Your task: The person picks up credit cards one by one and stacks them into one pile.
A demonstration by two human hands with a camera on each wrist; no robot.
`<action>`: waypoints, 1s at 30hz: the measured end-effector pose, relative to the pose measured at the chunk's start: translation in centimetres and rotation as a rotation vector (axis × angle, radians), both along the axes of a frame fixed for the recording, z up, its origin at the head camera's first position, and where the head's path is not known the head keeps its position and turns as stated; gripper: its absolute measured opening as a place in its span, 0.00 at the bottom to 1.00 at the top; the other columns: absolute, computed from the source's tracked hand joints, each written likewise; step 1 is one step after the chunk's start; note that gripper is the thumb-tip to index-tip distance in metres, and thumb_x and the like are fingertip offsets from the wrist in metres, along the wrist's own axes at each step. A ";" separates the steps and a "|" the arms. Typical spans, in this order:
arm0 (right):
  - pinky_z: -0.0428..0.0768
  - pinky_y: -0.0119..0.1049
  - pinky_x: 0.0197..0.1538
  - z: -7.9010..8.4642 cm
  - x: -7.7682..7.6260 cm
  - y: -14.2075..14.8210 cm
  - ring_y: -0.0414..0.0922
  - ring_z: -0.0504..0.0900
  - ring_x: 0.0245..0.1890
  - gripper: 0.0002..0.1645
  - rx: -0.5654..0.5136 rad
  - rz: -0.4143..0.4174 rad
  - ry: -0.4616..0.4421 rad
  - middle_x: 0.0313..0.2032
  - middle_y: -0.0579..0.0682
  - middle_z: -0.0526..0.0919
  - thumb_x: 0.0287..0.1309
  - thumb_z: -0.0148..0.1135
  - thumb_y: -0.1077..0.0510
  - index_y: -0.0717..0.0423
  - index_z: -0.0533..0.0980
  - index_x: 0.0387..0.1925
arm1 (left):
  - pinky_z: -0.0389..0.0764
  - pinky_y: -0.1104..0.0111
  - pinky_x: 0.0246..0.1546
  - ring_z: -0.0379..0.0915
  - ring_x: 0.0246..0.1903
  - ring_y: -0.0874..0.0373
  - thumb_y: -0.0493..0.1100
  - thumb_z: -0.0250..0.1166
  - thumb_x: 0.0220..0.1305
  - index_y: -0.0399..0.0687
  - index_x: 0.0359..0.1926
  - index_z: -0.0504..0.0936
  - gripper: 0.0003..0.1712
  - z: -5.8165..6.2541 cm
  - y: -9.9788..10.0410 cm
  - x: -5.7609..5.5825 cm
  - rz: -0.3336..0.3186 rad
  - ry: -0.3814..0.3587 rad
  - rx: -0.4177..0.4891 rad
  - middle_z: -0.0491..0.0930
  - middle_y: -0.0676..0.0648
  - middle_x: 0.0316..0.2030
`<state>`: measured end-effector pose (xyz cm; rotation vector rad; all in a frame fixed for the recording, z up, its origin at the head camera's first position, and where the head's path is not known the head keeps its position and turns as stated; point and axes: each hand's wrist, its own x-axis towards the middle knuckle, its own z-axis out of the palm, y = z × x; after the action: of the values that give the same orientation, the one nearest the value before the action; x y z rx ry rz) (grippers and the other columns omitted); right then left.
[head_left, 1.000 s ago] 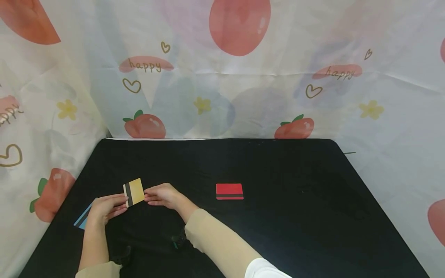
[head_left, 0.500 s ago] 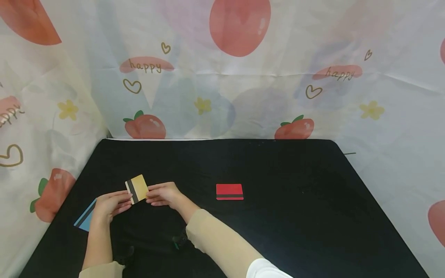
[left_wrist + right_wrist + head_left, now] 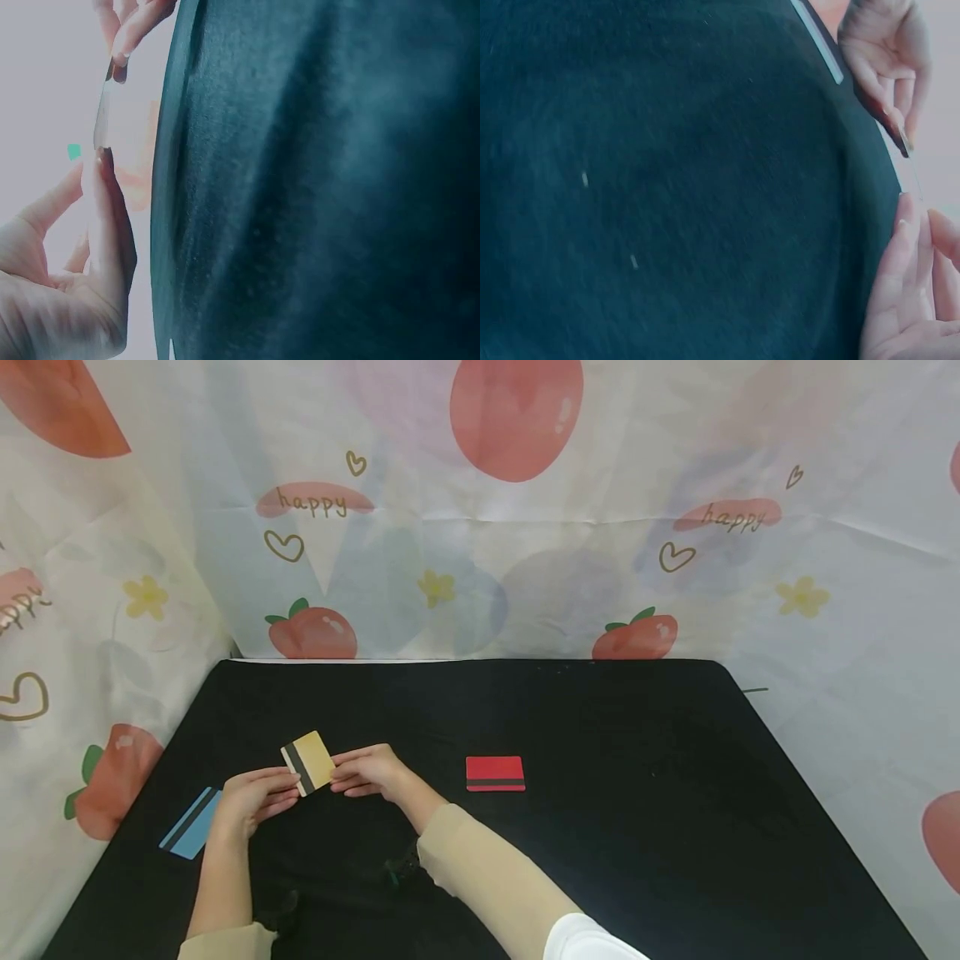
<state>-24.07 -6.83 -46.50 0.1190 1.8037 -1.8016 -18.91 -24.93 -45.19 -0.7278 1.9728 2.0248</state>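
A yellow card [image 3: 313, 758] with a dark stripe is held tilted above the table, between both hands. My left hand [image 3: 251, 797] pinches its striped left side between thumb and fingers. On the opposite side, my right hand [image 3: 372, 770] pinches the lower right edge. Both wrist views catch the card nearly edge-on, a thin sliver [image 3: 102, 116] joining the two sets of fingertips. A blue card [image 3: 191, 823] with a dark stripe lies flat beside my left hand, which covers a little of its right end. To the right, a red card [image 3: 495, 773] lies flat on the table.
A black cloth [image 3: 637, 827] covers the table. Behind it and along the sides hangs a pale curtain [image 3: 562, 568] printed with fruit, hearts and flowers.
Both hands have moved right and slightly away from me, carrying the yellow card between them. More of the blue card shows. The red card has stayed put.
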 end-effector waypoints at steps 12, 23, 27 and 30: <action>0.83 0.34 0.30 1.0 -1.3 3.1 0.44 0.85 0.27 0.12 0.019 0.204 0.005 0.28 0.55 0.85 0.47 0.66 0.64 0.54 0.83 0.38 | 0.82 0.70 0.34 0.82 0.28 0.60 0.41 0.65 0.57 0.26 0.61 0.58 0.37 1.7 -0.8 -0.2 -0.179 0.036 0.078 0.82 0.53 0.27; 0.83 0.33 0.30 1.9 -2.4 5.3 0.42 0.84 0.24 0.14 0.079 0.414 0.013 0.27 0.55 0.85 0.48 0.66 0.65 0.57 0.82 0.40 | 0.82 0.67 0.36 0.82 0.32 0.57 0.44 0.63 0.59 0.28 0.55 0.70 0.29 2.6 -1.7 -0.1 -0.437 0.041 -0.015 0.84 0.48 0.32; 0.82 0.32 0.30 2.1 -2.7 6.0 0.41 0.83 0.23 0.13 0.100 0.473 0.022 0.26 0.54 0.85 0.49 0.65 0.65 0.59 0.82 0.41 | 0.82 0.68 0.35 0.82 0.31 0.57 0.44 0.64 0.58 0.28 0.54 0.72 0.28 2.5 -1.5 -0.3 -0.511 0.025 -0.042 0.84 0.48 0.31; 0.82 0.32 0.29 2.2 -2.9 6.4 0.41 0.83 0.23 0.13 0.117 0.508 0.025 0.26 0.54 0.85 0.50 0.64 0.65 0.59 0.82 0.40 | 0.82 0.69 0.34 0.82 0.30 0.58 0.44 0.64 0.58 0.29 0.51 0.73 0.26 2.3 -1.3 -0.3 -0.555 0.017 -0.056 0.84 0.48 0.30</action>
<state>-26.96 -0.41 -44.29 -0.2935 1.7575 -1.3445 -19.22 -26.24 -42.87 -0.1374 1.9636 1.6483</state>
